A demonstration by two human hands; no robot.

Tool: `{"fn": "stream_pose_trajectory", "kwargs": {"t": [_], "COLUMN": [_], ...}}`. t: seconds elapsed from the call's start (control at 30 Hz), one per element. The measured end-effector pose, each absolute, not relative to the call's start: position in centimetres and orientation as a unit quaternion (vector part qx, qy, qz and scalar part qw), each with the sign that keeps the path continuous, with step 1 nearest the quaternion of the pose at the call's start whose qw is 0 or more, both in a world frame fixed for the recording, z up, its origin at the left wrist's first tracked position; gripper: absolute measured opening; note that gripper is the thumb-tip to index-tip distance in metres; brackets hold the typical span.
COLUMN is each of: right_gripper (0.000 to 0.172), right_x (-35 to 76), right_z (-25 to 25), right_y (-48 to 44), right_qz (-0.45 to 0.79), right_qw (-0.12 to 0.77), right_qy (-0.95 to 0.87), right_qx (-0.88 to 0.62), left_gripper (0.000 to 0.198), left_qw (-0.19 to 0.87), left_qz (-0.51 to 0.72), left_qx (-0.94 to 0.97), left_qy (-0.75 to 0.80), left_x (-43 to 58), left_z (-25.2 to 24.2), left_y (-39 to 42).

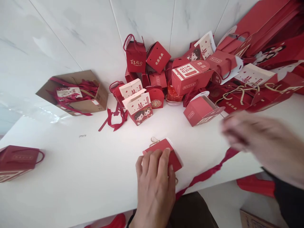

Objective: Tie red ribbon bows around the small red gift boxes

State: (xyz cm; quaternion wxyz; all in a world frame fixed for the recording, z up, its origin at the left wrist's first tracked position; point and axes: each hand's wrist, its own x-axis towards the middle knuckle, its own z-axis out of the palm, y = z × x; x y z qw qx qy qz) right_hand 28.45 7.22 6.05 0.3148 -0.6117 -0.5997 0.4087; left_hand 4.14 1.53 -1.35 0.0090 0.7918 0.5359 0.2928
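Note:
Near the table's front edge, a small red box (176, 161) lies on the white table with bits of tan cord beside it. My left hand (155, 180) rests over that box, its fingers curled on the red card. Blurred by motion, my right hand (244, 133) is raised at the right with curled fingers; a crimson ribbon (206, 174) runs from just below it down to the table edge near my left hand. Whether the ribbon is in its fingers is hidden by the blur.
Red gift boxes (190, 79) are heaped along the wall, and large red bags (263, 28) lean at the back right. An open cardboard box (99, 95) holds ribbons. Another red box (20, 158) sits at the far left. Loose ribbon (115, 122) lies before the heap.

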Motion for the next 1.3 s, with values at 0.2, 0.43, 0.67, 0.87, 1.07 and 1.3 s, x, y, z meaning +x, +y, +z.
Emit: {"fn": "stream_pose_trajectory", "kwargs": {"t": [0.2, 0.43, 0.67, 0.87, 1.07, 1.3], "right_gripper": [0.046, 0.038, 0.031, 0.030, 0.027, 0.025], "right_x": [24.1, 24.4, 23.8, 23.8, 23.5, 21.5], "right_z": [2.6, 1.8, 2.8, 2.8, 2.7, 3.9], "right_y": [7.4, 7.6, 7.8, 8.4, 8.6, 7.4], "right_qz": [0.559, 0.568, 0.552, 0.539, 0.528, 0.419], "right_qw": [0.174, 0.139, 0.121, 0.119, 0.137, 0.237], "right_qy": [-0.610, -0.626, -0.643, -0.673, -0.679, -0.741], "right_qx": [-0.535, -0.516, -0.517, -0.492, -0.491, -0.468], "left_gripper": [0.031, 0.027, 0.022, 0.016, 0.019, 0.017], "left_qw": [0.077, 0.100, 0.113, 0.141, 0.205, 0.239], "left_qz": [0.344, 0.364, 0.375, 0.385, 0.444, 0.577], "left_qx": [0.769, 0.748, 0.737, 0.713, 0.665, 0.541], "left_qy": [0.533, 0.545, 0.551, 0.569, 0.564, 0.563], "left_x": [3.8, 4.4, 4.7, 5.3, 5.7, 4.9], "left_z": [-1.4, -1.2, -0.8, -0.3, -0.6, -1.1], "left_y": [2.1, 2.4, 2.7, 3.2, 3.6, 2.7]}}
